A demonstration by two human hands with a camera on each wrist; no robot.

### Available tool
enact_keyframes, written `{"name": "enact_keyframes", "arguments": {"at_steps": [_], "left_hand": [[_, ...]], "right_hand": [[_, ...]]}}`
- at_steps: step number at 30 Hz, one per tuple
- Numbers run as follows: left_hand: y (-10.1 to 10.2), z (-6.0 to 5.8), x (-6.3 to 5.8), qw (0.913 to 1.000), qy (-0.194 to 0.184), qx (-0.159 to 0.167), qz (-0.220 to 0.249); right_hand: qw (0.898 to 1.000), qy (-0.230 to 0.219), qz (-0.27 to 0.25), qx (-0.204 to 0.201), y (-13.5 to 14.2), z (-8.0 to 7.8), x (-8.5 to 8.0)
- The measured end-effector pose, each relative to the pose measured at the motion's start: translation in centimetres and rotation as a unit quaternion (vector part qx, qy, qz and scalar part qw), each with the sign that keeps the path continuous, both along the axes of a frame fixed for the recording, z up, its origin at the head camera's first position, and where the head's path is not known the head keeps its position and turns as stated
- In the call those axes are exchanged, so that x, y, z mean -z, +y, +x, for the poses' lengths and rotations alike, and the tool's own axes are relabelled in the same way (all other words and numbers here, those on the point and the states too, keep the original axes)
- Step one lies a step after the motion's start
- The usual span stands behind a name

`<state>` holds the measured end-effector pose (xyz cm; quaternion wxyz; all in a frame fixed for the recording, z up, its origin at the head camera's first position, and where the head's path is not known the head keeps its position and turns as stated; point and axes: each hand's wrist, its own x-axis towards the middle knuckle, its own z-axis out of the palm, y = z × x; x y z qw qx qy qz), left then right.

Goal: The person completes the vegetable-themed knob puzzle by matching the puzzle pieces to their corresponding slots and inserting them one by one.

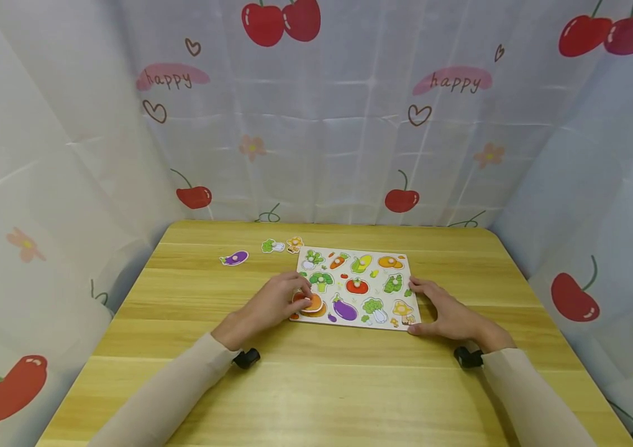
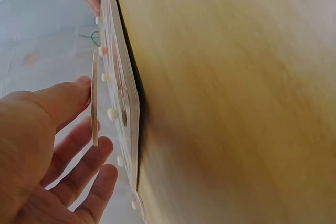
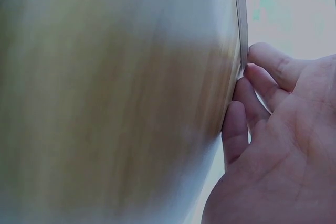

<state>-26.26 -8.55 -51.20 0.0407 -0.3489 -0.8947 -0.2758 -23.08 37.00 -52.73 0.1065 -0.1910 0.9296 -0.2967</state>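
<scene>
A wooden vegetable puzzle board (image 1: 371, 280) lies on the table, its pictures bearing small pale knobs. Between thumb and fingers, my left hand (image 1: 274, 304) pinches a thin orange puzzle piece (image 1: 313, 303), which looks like a pumpkin. This piece is held above the board's near left corner, over a similar orange picture. In the left wrist view the piece (image 2: 94, 98) appears edge-on, apart from the board (image 2: 126, 87). My right hand (image 1: 450, 313) rests at the board's right edge, thumb by the near corner. In the right wrist view, fingertips (image 3: 260, 53) touch the board's side (image 3: 240, 19).
Beyond the board's left side, an eggplant piece (image 1: 235, 258), a leafy cabbage piece (image 1: 273, 246) and a mushroom piece (image 1: 294, 244) lie on the wooden table (image 1: 316, 385). Cherry-printed curtains (image 1: 316, 124) enclose the table at the back and both sides.
</scene>
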Motion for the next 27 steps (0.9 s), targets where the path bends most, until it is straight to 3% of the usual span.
{"name": "enact_keyframes", "arguments": {"at_steps": [11, 27], "left_hand": [[0.58, 0.02, 0.13, 0.9995, -0.027, 0.009, -0.015], [0.98, -0.06, 0.72, 0.9994, -0.019, 0.009, -0.026]], "right_hand": [[1.0, -0.005, -0.004, 0.002, -0.1, 0.08, -0.37], [1.0, -0.007, -0.005, -0.001, -0.09, 0.14, -0.47]]}}
